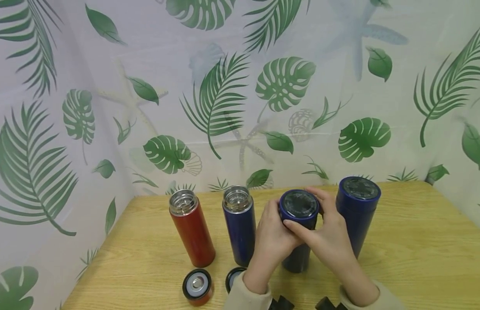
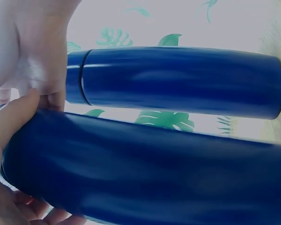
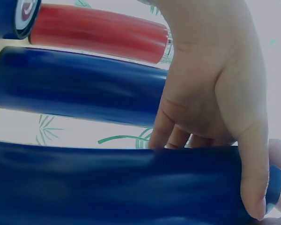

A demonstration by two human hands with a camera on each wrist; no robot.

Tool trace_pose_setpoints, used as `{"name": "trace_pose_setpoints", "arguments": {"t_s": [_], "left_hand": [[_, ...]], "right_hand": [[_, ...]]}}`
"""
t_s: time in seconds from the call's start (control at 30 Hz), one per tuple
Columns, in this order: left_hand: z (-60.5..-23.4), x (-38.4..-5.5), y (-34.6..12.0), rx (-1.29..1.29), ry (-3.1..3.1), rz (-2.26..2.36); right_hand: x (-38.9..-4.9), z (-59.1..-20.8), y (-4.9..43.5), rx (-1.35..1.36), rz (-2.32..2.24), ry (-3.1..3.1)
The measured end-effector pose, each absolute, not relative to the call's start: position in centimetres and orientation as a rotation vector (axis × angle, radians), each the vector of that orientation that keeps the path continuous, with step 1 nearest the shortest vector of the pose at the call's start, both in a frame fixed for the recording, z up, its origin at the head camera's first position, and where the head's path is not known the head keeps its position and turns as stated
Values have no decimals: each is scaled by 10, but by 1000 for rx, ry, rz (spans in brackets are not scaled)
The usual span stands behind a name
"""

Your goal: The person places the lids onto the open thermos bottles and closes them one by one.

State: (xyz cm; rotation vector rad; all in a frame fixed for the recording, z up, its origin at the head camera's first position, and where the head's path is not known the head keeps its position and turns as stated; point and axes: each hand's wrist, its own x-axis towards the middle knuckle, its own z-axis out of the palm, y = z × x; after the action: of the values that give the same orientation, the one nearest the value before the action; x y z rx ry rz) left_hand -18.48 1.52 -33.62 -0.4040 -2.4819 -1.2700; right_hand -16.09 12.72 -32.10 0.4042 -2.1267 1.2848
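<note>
Two hands are gripping one capped blue flask [image 1: 299,206], which is standing upright in the lower half of the frame, right of centre. The left hand [image 1: 272,230] is curling round its upper part; the right hand [image 1: 332,234] is holding its top between thumb and fingers. Another capped flask [image 1: 357,215] is standing just rightward. Towards the lower left, an uncapped blue flask [image 1: 240,234] and an uncapped red flask [image 1: 193,237] are standing on the wooden table [image 1: 418,241], a red lid [image 1: 198,286] lying upturned below.
</note>
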Motion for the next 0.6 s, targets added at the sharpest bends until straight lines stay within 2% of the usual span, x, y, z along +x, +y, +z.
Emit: {"name": "trace_pose_setpoints", "arguments": {"t_s": [0.37, 0.6], "left_hand": [[-340, -190, 17, -483, -2345, -1325], [-345, -193, 19, -395, -2310, -1538]], "right_hand": [[-164, -322, 127, 426, 1245, -2115], [-163, -323, 127, 443, 1165, -2131]]}}
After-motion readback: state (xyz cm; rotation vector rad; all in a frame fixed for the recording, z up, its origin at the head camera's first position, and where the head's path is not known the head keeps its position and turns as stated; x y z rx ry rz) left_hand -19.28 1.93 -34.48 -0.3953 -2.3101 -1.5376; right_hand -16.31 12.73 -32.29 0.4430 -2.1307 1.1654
